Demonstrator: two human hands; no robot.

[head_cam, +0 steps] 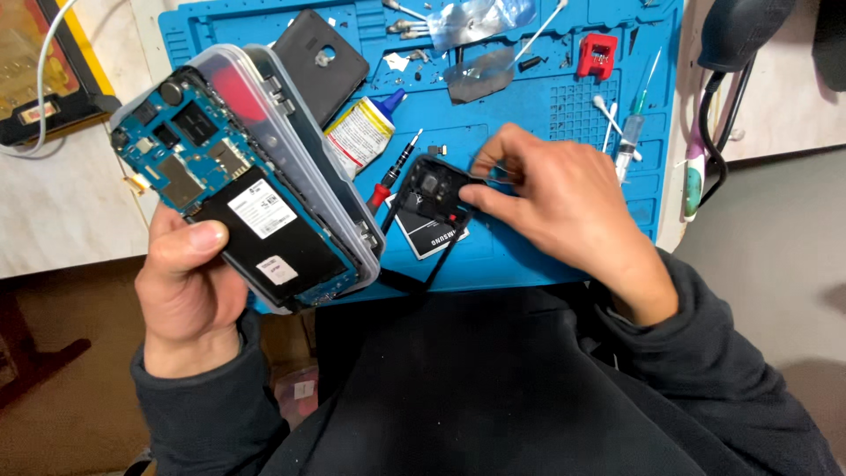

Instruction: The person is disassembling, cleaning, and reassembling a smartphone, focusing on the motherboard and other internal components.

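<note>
My left hand (189, 295) is clamped on the opened phone (238, 176), thumb across its lower back, blue circuit board and black battery facing up; it is raised off the near left corner of the blue work mat (529, 115). My right hand (551, 198) pinches the black plastic frame (432, 207) between thumb and fingers, just above a loose battery (432, 236) at the mat's near edge. A glue bottle (363, 132) and red-handled screwdriver (392, 172) lie between my hands. A black back cover (322, 62) sits toward the far edge.

Phone repair bench, blue repair mat (529, 106) as centre, screwdriver (394, 172), glue bottle (363, 132) and syringe (631, 132) on it
</note>
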